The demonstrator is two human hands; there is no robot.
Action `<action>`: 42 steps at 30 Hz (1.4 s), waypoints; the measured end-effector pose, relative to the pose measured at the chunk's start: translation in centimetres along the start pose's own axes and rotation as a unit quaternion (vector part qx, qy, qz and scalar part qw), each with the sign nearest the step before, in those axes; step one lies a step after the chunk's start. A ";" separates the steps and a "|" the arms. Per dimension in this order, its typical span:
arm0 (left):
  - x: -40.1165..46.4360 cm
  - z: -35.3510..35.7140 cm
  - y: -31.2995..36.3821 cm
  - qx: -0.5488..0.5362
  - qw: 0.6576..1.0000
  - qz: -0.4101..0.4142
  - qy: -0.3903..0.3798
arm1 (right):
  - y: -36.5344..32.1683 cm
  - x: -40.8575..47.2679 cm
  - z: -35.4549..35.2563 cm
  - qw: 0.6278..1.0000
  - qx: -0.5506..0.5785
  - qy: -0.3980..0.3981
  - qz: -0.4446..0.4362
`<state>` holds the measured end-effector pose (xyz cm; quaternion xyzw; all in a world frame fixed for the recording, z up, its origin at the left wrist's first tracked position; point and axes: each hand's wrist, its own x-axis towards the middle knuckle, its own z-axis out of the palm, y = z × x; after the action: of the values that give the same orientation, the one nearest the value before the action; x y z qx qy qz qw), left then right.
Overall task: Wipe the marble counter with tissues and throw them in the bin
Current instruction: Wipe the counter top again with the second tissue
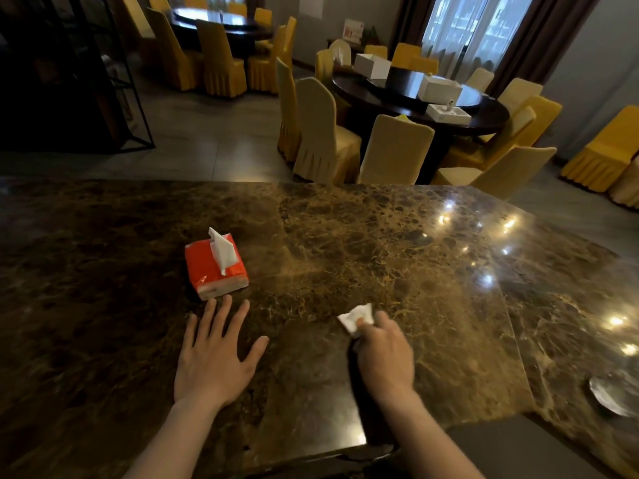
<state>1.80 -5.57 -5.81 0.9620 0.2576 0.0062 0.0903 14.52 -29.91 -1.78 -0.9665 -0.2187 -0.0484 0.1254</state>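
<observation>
A brown marble counter (345, 243) fills the lower half of the view. On it lies a red tissue pack (213, 267) with a white tissue sticking up from its slot. My left hand (216, 357) rests flat on the counter just in front of the pack, fingers spread, holding nothing. My right hand (385, 350) presses a crumpled white tissue (356, 318) onto the marble, right of the left hand. No bin is in view.
A round metal dish (613, 395) sits at the counter's right edge. Beyond the counter stand yellow-covered chairs (321, 133) around a dark round table (432, 102) with white boxes. A dark metal shelf frame (69, 81) stands at the far left.
</observation>
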 end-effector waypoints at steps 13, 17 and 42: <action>0.3 0.9 -0.3 0.003 1.000 0.001 0.026 | -7.0 -1.9 0.2 0.995 0.062 -0.017 -0.078; 0.3 0.9 -0.4 0.002 1.000 0.003 0.026 | -6.5 -2.2 0.3 0.989 0.097 -0.022 -0.112; 0.2 0.0 0.0 0.003 1.000 -0.005 -0.003 | -1.1 -0.1 -0.2 1.000 -0.004 0.023 -0.004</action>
<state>1.95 -5.53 -5.83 0.9608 0.2626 0.0026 0.0885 13.96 -28.97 -1.37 -0.9648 -0.2193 -0.0719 0.1261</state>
